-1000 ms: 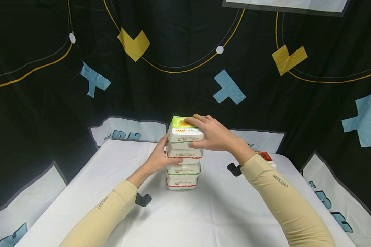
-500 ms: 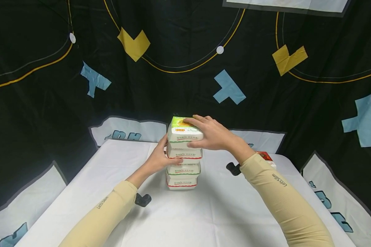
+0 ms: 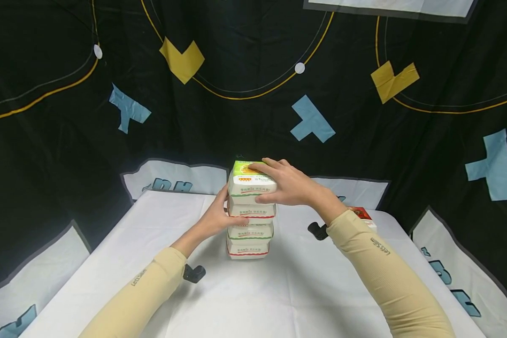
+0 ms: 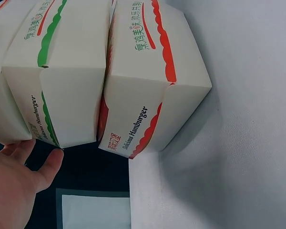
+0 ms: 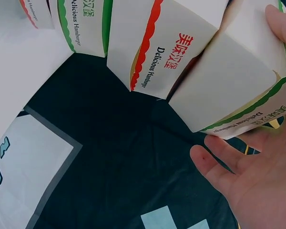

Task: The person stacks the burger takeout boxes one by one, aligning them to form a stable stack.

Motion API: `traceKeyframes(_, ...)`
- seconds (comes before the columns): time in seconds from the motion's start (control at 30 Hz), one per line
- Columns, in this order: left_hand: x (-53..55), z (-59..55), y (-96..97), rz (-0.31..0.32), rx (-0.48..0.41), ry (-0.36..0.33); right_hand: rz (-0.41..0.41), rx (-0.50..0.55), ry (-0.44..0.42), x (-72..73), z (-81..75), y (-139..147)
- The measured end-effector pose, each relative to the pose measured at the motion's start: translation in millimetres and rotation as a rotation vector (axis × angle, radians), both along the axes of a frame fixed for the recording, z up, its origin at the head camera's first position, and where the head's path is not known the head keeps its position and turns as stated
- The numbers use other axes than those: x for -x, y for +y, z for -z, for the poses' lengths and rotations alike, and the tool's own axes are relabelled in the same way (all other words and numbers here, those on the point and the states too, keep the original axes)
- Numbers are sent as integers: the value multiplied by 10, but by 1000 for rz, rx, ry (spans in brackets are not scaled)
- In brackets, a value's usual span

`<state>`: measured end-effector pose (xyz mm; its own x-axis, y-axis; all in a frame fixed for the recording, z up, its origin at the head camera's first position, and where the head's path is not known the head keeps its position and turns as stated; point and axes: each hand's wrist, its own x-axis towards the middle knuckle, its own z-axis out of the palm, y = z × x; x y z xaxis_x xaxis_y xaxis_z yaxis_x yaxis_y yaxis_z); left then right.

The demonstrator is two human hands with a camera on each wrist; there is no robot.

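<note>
Hamburger boxes of white card stand in a tall upright stack on the table, with green and red trim alternating. My right hand grips the top green-trimmed hamburger box, thumb on its front and fingers over its top; the right wrist view shows other fingertips at its far edge. Left of the stack, my left hand holds the red-trimmed hamburger box just below, its thumb across the lower front. In the left wrist view, its fingertips reach the back edge of the lower green-trimmed box. A red-trimmed box forms the base.
Behind my right forearm, a red-topped box sits partly hidden near the table's right edge. Black wrist-camera mounts stick out below both wrists. A black curtain hangs behind the white table.
The top hamburger box has shifted very slightly left with my right hand on it. My left hand and the lower boxes stay in place.
</note>
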<state>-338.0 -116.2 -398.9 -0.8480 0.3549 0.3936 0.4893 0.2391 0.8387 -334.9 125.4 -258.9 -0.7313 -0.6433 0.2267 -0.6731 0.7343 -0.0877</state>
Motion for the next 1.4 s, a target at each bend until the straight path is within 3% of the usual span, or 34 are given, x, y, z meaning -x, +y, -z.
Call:
traceKeyframes(0.17,-32,-47,3,28,-18,-3,-9,1,2,10,-6,4)
traceKeyframes(0.6,-43,-279,-21,-74,-40,24,-17,-1,14,4,-20,20)
traceKeyframes(1.0,-54,-469,38,-49,-95,68,-8,-17,10,-11,-34,20)
traceKeyframes(1.4,-39,-519,39,-56,-63,8,-22,-14,19,-10,-28,16)
